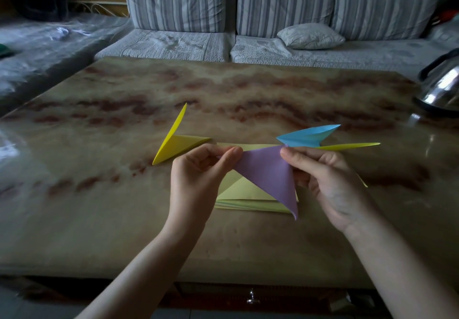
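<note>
A purple sheet of paper (269, 173), folded into a triangle, hangs point-down above the table. My left hand (198, 172) pinches its left corner and my right hand (325, 174) pinches its right corner. Under it a stack of pale yellow paper sheets (244, 192) lies flat. A folded yellow paper piece (175, 142) sits on the table to the left. A folded blue paper piece (308, 136) sits behind my right hand, and a thin folded yellow-green piece (347, 146) pokes out beside it.
The marbled brown table (124, 206) spans the view, with a drawer knob (252, 298) at its front edge. A steel kettle (442, 90) stands at the far right. A striped grey sofa (273, 7) with a small pillow (310, 35) lies behind the table.
</note>
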`<move>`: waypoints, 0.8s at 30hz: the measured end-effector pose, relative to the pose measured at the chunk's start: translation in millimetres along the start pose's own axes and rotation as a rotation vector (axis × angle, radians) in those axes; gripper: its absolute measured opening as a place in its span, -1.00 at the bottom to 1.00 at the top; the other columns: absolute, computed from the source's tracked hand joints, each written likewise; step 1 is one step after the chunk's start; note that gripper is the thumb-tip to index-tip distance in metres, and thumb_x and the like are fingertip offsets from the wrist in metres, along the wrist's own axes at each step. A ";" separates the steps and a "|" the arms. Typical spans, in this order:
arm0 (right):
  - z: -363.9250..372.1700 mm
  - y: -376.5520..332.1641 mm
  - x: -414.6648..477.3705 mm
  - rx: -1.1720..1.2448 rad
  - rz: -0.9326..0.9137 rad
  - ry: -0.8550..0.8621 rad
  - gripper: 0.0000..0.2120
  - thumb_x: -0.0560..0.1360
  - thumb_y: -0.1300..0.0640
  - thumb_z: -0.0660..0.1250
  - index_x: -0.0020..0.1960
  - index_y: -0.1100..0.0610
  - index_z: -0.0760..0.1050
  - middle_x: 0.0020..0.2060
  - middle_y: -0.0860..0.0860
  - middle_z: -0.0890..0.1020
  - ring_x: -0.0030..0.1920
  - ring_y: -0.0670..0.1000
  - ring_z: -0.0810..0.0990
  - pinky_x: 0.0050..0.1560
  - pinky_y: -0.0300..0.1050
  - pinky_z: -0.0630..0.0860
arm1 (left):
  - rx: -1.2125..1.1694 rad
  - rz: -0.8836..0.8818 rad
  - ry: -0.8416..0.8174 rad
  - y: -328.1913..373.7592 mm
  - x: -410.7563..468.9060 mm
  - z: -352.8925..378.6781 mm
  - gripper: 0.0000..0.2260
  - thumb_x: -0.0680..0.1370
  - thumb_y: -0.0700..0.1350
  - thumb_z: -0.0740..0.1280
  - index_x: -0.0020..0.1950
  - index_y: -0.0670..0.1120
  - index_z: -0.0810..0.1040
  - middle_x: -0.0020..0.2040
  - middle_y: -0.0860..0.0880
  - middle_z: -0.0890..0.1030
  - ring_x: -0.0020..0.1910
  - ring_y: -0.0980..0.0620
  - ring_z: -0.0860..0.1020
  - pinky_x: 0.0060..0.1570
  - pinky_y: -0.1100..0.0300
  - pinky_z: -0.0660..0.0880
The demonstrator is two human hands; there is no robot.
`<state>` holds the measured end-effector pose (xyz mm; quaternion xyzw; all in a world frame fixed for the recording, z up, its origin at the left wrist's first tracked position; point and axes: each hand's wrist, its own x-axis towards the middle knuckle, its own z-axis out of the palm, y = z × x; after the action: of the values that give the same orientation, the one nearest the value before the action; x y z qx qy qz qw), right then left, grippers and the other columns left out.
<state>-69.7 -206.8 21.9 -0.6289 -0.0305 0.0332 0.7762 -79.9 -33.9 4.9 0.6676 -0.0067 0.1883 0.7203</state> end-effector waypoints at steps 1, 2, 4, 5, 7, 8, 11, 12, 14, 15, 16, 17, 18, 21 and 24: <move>0.5 -0.2 0.3 0.008 -0.009 0.014 -0.87 0.27 0.14 0.40 -0.26 0.14 0.69 -0.32 0.00 0.69 -0.32 -0.12 0.61 -0.29 -0.32 0.52 | -0.006 -0.005 -0.005 -0.1 -0.2 0.8 -0.91 0.40 -0.21 0.45 -0.29 -0.05 0.65 -0.33 0.07 0.67 -0.28 0.19 0.59 -0.15 0.29 0.53; 0.7 -0.6 0.3 0.014 -0.016 0.024 -0.88 0.26 0.15 0.39 -0.27 0.14 0.69 -0.33 -0.01 0.68 -0.33 -0.13 0.61 -0.30 -0.33 0.52 | -0.014 -0.009 -0.007 -0.5 -0.4 1.7 -0.92 0.40 -0.20 0.45 -0.29 -0.05 0.65 -0.33 0.07 0.67 -0.28 0.19 0.58 -0.16 0.29 0.54; 1.4 -1.8 0.3 0.010 -0.029 0.029 -0.89 0.27 0.15 0.39 -0.29 0.14 0.69 -0.35 -0.02 0.68 -0.35 -0.15 0.60 -0.31 -0.35 0.51 | -0.028 -0.025 -0.008 -0.4 -0.9 2.3 -0.91 0.40 -0.19 0.45 -0.30 -0.05 0.65 -0.33 0.06 0.67 -0.28 0.17 0.58 -0.16 0.27 0.53; 1.7 -2.2 0.4 0.002 -0.034 0.030 -0.90 0.27 0.16 0.39 -0.30 0.13 0.68 -0.36 -0.03 0.67 -0.36 -0.16 0.59 -0.31 -0.36 0.50 | -0.032 -0.043 -0.017 -0.2 -0.7 1.9 -0.91 0.41 -0.19 0.44 -0.30 -0.06 0.64 -0.33 0.05 0.66 -0.28 0.15 0.57 -0.16 0.26 0.53; 1.0 -1.6 0.8 -0.018 -0.049 0.030 -0.90 0.32 0.21 0.38 -0.31 0.14 0.68 -0.37 -0.03 0.67 -0.36 -0.17 0.59 -0.33 -0.38 0.48 | -0.025 -0.118 -0.068 -0.1 0.9 0.2 -0.91 0.43 -0.19 0.42 -0.28 -0.10 0.62 -0.32 0.05 0.65 -0.27 0.14 0.57 -0.15 0.23 0.55; 0.2 -0.8 0.8 -0.038 -0.063 0.030 -0.87 0.36 0.24 0.37 -0.30 0.15 0.68 -0.37 -0.03 0.67 -0.35 -0.18 0.59 -0.32 -0.39 0.47 | -0.010 -0.167 -0.104 0.2 2.3 -1.0 -0.92 0.45 -0.19 0.41 -0.26 -0.12 0.61 -0.31 0.05 0.64 -0.26 0.14 0.56 -0.13 0.22 0.56; -0.6 1.1 0.1 -0.120 -0.117 0.003 -0.82 0.43 0.29 0.35 -0.30 0.16 0.67 -0.35 -0.01 0.66 -0.30 -0.16 0.57 -0.25 -0.40 0.47 | 0.087 -0.234 -0.206 1.6 6.1 -5.4 -0.93 0.48 -0.17 0.39 -0.21 -0.09 0.62 -0.25 0.02 0.64 -0.23 0.14 0.56 -0.09 0.21 0.55; -0.7 1.6 -0.3 -0.151 -0.136 -0.005 -0.81 0.43 0.30 0.35 -0.31 0.16 0.67 -0.36 -0.01 0.66 -0.30 -0.16 0.56 -0.25 -0.41 0.46 | 0.111 -0.234 -0.231 3.7 6.9 -6.1 -0.94 0.47 -0.15 0.39 -0.18 -0.07 0.64 -0.22 -0.01 0.66 -0.21 0.14 0.56 -0.11 0.24 0.55; 0.1 2.9 -0.4 -0.220 -0.169 -0.015 -0.81 0.44 0.31 0.36 -0.31 0.17 0.65 -0.37 -0.01 0.64 -0.30 -0.15 0.54 -0.24 -0.40 0.44 | 0.137 -0.206 -0.261 7.2 6.4 -6.1 -0.89 0.41 -0.04 0.42 -0.15 -0.04 0.68 -0.20 -0.02 0.68 -0.23 0.17 0.58 -0.16 0.31 0.52; 1.0 3.7 -0.5 -0.249 -0.175 -0.025 -0.84 0.45 0.30 0.37 -0.29 0.20 0.65 -0.36 0.01 0.64 -0.30 -0.14 0.54 -0.24 -0.38 0.44 | 0.157 -0.179 -0.262 7.1 5.9 -6.0 -0.85 0.35 0.02 0.44 -0.18 -0.03 0.69 -0.24 0.00 0.69 -0.26 0.18 0.58 -0.19 0.34 0.50; 1.9 4.8 -0.6 -0.269 -0.176 -0.040 -0.86 0.45 0.29 0.38 -0.27 0.23 0.65 -0.35 0.03 0.65 -0.29 -0.13 0.54 -0.23 -0.36 0.45 | 0.182 -0.151 -0.262 6.2 5.9 -5.6 -0.85 0.31 0.05 0.45 -0.24 -0.01 0.69 -0.28 0.02 0.68 -0.29 0.19 0.56 -0.22 0.35 0.47; 2.8 6.2 -0.9 -0.282 -0.174 -0.058 -0.87 0.45 0.29 0.38 -0.25 0.26 0.65 -0.34 0.05 0.65 -0.28 -0.12 0.54 -0.22 -0.34 0.45 | 0.203 -0.125 -0.266 4.6 5.7 -5.0 -0.88 0.30 0.03 0.48 -0.28 0.00 0.68 -0.32 0.04 0.67 -0.32 0.19 0.54 -0.24 0.34 0.45; 3.9 7.3 -1.2 -0.291 -0.171 -0.072 -0.87 0.45 0.30 0.37 -0.24 0.28 0.64 -0.34 0.06 0.65 -0.28 -0.11 0.54 -0.23 -0.34 0.44 | 0.223 -0.098 -0.269 2.3 5.6 -4.4 -0.93 0.33 -0.02 0.50 -0.30 0.01 0.67 -0.35 0.04 0.65 -0.33 0.18 0.51 -0.26 0.32 0.42; 6.0 8.5 -2.0 -0.279 -0.152 -0.055 -0.89 0.44 0.27 0.39 -0.24 0.24 0.66 -0.35 0.02 0.66 -0.29 -0.13 0.55 -0.25 -0.36 0.45 | 0.250 -0.047 -0.244 -3.1 5.3 -3.8 -0.90 0.38 -0.13 0.50 -0.33 0.01 0.66 -0.39 0.06 0.63 -0.36 0.18 0.48 -0.29 0.30 0.40; 6.5 8.8 -2.0 -0.235 -0.102 -0.027 -0.94 0.41 0.23 0.42 -0.21 0.20 0.66 -0.35 0.00 0.68 -0.32 -0.14 0.57 -0.26 -0.35 0.47 | 0.237 -0.011 -0.210 -0.6 4.0 -1.9 -0.89 0.39 -0.16 0.49 -0.32 0.01 0.65 -0.39 0.11 0.64 -0.38 0.23 0.50 -0.31 0.38 0.43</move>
<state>-72.4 -198.8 14.6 -0.7128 -0.0768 -0.0018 0.6972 -76.5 -31.1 5.1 0.7639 -0.0560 0.1129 0.6329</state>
